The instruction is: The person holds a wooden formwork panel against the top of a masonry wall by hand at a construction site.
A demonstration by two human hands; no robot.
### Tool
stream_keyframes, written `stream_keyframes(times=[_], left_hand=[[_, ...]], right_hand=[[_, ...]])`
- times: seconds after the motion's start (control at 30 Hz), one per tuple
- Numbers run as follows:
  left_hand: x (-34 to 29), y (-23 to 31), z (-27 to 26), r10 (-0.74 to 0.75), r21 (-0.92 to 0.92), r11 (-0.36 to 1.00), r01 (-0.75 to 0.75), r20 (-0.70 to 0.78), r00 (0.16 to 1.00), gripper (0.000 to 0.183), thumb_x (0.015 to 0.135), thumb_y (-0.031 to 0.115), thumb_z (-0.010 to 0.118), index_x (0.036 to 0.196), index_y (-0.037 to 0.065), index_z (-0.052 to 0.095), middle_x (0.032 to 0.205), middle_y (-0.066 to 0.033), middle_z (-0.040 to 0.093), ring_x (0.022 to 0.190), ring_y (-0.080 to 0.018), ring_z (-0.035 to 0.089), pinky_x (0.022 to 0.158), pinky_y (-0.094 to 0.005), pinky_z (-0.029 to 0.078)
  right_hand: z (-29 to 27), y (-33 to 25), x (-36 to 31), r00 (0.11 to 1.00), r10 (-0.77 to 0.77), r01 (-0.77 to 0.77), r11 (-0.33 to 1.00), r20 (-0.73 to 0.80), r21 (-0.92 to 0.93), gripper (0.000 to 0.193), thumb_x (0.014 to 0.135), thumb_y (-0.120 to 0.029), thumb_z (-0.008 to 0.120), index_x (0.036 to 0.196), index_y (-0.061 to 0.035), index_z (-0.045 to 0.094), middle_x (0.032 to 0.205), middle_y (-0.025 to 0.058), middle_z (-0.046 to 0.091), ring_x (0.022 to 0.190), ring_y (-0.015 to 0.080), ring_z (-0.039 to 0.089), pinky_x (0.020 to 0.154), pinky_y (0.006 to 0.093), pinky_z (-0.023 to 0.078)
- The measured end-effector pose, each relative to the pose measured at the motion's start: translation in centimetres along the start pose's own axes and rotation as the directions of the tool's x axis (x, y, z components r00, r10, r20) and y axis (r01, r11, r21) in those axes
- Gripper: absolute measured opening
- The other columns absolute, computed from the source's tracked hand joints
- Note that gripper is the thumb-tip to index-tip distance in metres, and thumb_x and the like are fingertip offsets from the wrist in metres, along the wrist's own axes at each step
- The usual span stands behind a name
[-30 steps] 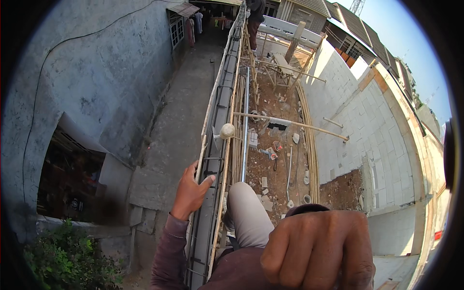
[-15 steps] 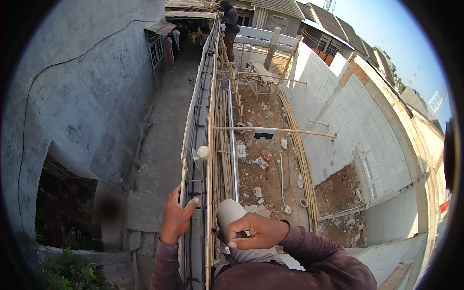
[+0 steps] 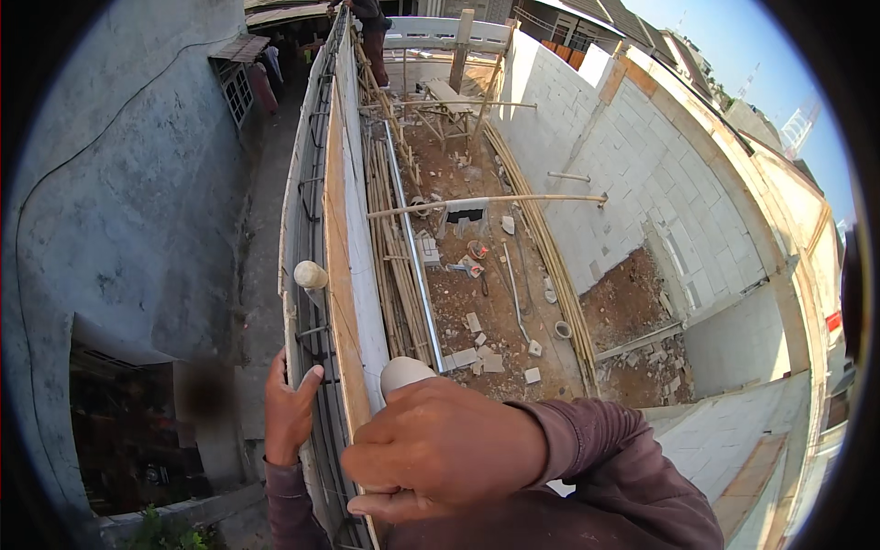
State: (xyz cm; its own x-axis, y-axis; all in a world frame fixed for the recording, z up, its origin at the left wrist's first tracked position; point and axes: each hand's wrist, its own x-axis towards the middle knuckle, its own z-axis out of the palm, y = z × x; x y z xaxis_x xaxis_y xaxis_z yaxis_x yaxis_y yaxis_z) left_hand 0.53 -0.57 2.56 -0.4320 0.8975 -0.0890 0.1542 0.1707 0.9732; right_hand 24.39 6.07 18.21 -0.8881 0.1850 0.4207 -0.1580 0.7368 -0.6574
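My left hand [image 3: 291, 408] grips the upper edge of the outer formwork board [image 3: 286, 321], its thumb on the inner side and its other fingers partly hidden behind the board. Dark steel bars [image 3: 313, 206] run lengthwise in the narrow trough between this board and the inner wooden board [image 3: 341, 293]. A pale, rounded, knob-like thing [image 3: 311, 275] stands in the trough ahead of my left hand. My right hand [image 3: 440, 449] is closed in a fist close to the camera, above the inner board and before my light-coloured knee [image 3: 405, 372]. What its fingers hold, if anything, is hidden.
Far below on the right lies a dirt floor with bamboo poles [image 3: 390, 247], a metal pipe [image 3: 412, 243] and rubble. A pole [image 3: 486, 203] crosses above it. A block wall [image 3: 642, 165] stands beyond. Another person [image 3: 374, 41] is at the trough's far end. A narrow alley [image 3: 266, 183] drops away left.
My view has shifted, so the trough now appears further left. My right fist has come up closer to the camera, over the inner board. My left hand stays on the outer board.
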Motion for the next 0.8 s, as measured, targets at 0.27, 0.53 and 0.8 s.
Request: stream_keyframes(times=[0.27, 0.53, 0.8], left_hand=[[-0.1, -0.5, 0.3, -0.031, 0.014, 0.999, 0.031, -0.007, 1.000, 0.053, 0.099, 0.014, 0.073, 0.144, -0.004, 0.053, 0.121, -0.0102, 0.070, 0.107, -0.0149, 0.064, 0.097, -0.0319, 0.052], [-0.1, -1.2, 0.2, -0.046, -0.066, 0.997, 0.045, -0.006, 0.999, 0.052, 0.099, 0.015, 0.073, 0.143, -0.004, 0.054, 0.123, -0.0102, 0.069, 0.108, -0.0151, 0.064, 0.097, -0.0320, 0.051], [-0.1, -0.4, 0.4, -0.051, -0.049, 0.997, 0.051, -0.004, 0.999, 0.053, 0.099, 0.015, 0.073, 0.143, -0.005, 0.053, 0.123, -0.0107, 0.070, 0.108, -0.0149, 0.064, 0.097, -0.0321, 0.052]], right_hand=[[-1.2, -4.2, 3.4, 0.825, -0.421, 0.411, 0.905, -0.377, -0.110, 0.018, 0.079, -0.012, 0.069, 0.067, -0.0098, 0.055, 0.056, 0.0012, 0.050, 0.045, 0.0174, 0.047, 0.042, 0.0342, 0.036], [-1.9, -3.5, 3.4, 0.948, -0.290, 0.269, 0.950, -0.132, -0.158, 0.018, 0.078, -0.017, 0.069, 0.071, -0.0093, 0.054, 0.061, 0.0028, 0.049, 0.050, 0.0206, 0.053, 0.045, 0.0340, 0.042], [-1.6, -3.0, 3.6, 0.942, -0.291, 0.264, 0.950, -0.167, -0.165, 0.016, 0.078, -0.015, 0.069, 0.073, -0.0092, 0.055, 0.062, 0.0019, 0.051, 0.048, 0.0206, 0.052, 0.042, 0.0345, 0.039]])
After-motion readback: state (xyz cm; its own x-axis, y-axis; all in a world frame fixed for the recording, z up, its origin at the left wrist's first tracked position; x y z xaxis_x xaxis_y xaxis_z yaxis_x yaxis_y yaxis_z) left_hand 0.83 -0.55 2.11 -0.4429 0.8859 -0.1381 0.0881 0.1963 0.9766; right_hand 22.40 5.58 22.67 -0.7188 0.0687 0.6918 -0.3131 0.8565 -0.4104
